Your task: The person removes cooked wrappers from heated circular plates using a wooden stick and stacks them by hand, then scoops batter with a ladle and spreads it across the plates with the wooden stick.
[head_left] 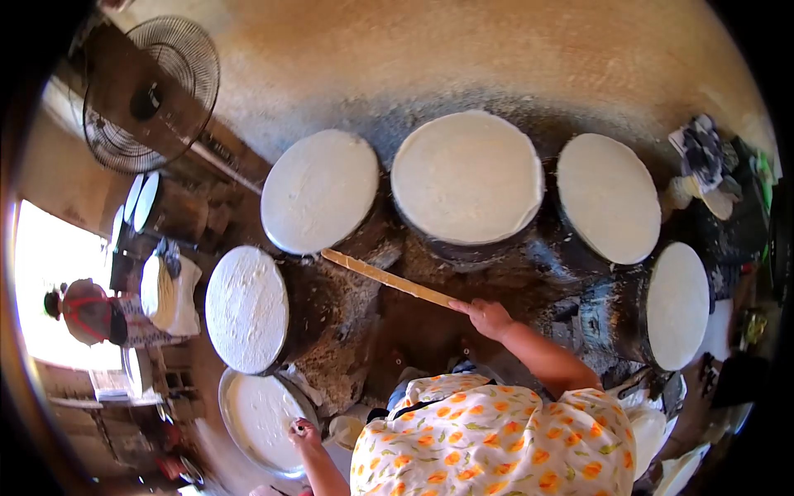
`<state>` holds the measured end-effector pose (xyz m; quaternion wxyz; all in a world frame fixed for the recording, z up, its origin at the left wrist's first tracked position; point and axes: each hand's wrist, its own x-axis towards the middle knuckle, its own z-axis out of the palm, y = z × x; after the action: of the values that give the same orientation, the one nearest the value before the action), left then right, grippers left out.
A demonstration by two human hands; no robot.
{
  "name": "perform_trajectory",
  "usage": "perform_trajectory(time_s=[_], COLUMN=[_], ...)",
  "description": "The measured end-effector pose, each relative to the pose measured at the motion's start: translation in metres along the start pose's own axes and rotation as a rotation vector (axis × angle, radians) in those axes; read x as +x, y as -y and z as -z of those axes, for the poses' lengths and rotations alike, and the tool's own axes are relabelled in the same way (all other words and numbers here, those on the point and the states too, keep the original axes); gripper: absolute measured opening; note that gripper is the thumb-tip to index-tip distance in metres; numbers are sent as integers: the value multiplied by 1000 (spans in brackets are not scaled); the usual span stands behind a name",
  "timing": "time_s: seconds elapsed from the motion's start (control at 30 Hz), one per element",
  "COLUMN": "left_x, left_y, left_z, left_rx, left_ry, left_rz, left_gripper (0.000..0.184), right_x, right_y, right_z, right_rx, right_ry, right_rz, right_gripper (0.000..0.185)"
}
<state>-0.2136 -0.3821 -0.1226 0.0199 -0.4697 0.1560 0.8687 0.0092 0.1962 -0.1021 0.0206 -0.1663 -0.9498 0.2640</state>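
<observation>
My right hand (486, 317) is closed round the near end of a long flat wooden stick (389, 279). The stick's far end touches the near rim of a round white-covered griddle (319, 192). Lower left, my left hand (303, 431) is closed at the right edge of a wide metal pan (236, 413) holding white batter; what its fingers hold is too small to name. Between pan and stick stands another white-covered griddle (246, 309). More white-topped griddles stand in an arc: one at the centre (467, 178), one right of it (609, 198) and one at far right (678, 306).
A standing fan (149, 95) is at the upper left. A person (87, 312) stands by the bright opening on the left, near a white cloth-covered bundle (169, 289). Cloths (701, 153) lie at the upper right. A pale container (346, 430) sits beside my left forearm.
</observation>
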Motion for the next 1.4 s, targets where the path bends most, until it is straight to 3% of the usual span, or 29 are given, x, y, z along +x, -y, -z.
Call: perform_trajectory(time_s=[0.03, 0.07, 0.13, 0.2, 0.33, 0.4, 0.47, 0.53, 0.6, 0.63, 0.67, 0.73, 0.77, 0.8, 0.83, 0.87, 0.93, 1.0, 1.07, 1.1, 1.17, 1.2, 1.4], left_x=[-4, -18, -3, -71, -119, -97, -145, -147, -162, -165, -170, -179, -180, -173, -162, -151, -152, -136, -134, -132, -153, -180, -247], left_y=[29, 50, 100, 186, 304, 350, 402, 453, 492, 507, 518, 538, 546, 557, 569, 579, 582, 593, 600, 604, 602, 589, 575], left_z=[-19, -35, -58, -121, -181, -197, -219, -225, -223, -221, -217, -209, -208, -203, -197, -192, -203, -222, -246, -258, -285, -306, -320], left_rx=[113, 294, 641, 1003, 1483, 1613, 1688, 1526, 1456, 1551, 1538, 1805, 1888, 1862, 1862, 1860, 1800, 1491, 1360, 1355, 1249, 1110, 1085], left_ry=[-73, 38, 354, 357, 867, 1347, 1675, 2007, 2159, 2197, 2219, 2258, 2286, 2329, 2292, 2247, 2312, 2450, 2405, 2260, 2271, 2397, 2490], left_rz=[15, 202, 109, -10, -244, -500, -878, -1025, -1112, -1093, -1065, -1159, -1146, -1119, -1230, -1343, -1325, -1350, -1134, -971, -1096, -1398, -1625], left_gripper=[23, 21, 19, 16, 16, 15, 16, 22, 26, 35, 35, 42, 39, 39, 34, 29, 21, 14, 7, 6, 5, 5, 4], right_x=[-14, -27, -50, -73, -116, -128, -143, -154, -166, -172, -176, -174, -175, -177, -176, -177, -180, -185, -189, -192, -202, -207, -242], right_y=[-4, -8, -10, -1, 13, 27, 36, 52, 67, 76, 82, 115, 124, 132, 140, 145, 152, 157, 164, 165, 166, 167, 160], right_z=[3, 5, 17, 43, 76, 97, 99, 102, 93, 84, 78, 95, 96, 96, 97, 94, 84, 77, 74, 72, 67, 67, 56], right_rx=[-5, 73, 143, 335, 773, 894, 942, 1005, 1068, 1106, 1145, 1165, 1133, 1102, 1137, 1139, 1123, 1088, 1034, 1038, 1023, 1024, 1026], right_ry=[-20, -145, -287, -455, -410, -426, -447, -460, -467, -415, -362, -390, -283, -177, -163, -193, -248, -289, -406, -433, -545, -580, -737], right_rz=[-23, -17, -30, -183, -688, -828, -909, -956, -1000, -1045, -1089, -1135, -1120, -1105, -1108, -1130, -1067, -1060, -1048, -1062, -1087, -1104, -1151], right_gripper=[57, 57, 58, 61, 69, 72, 74, 73, 73, 72, 71, 65, 63, 61, 59, 59, 57, 58, 61, 61, 63, 63, 63])
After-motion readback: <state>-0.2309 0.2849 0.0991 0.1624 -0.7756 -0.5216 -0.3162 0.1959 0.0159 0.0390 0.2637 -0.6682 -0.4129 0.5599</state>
